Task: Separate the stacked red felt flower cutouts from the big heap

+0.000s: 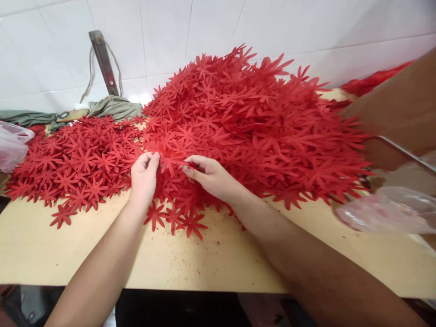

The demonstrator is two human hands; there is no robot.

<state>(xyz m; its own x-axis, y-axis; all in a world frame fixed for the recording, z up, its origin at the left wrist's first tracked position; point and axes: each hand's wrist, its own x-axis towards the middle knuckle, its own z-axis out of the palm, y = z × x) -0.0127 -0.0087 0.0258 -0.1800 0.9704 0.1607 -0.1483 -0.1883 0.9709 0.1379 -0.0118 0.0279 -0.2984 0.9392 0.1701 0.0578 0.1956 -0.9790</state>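
A big heap of red star-shaped flower cutouts (245,118) rises at the middle and right of a tan table (190,259). A flatter spread of the same red cutouts (78,159) lies to its left. My left hand (145,175) and my right hand (207,175) meet at the heap's front edge. Both pinch one red cutout (173,162) between fingertips, the left at its left side, the right at its right side. A few loose cutouts (180,220) lie on the table just below my wrists.
A white tiled wall stands behind the table. A metal bar with string (104,61) leans on it above grey-green cloth (114,107). Clear plastic bags sit at the far left (12,145) and right (391,211). A brown cardboard box (402,104) stands at the right.
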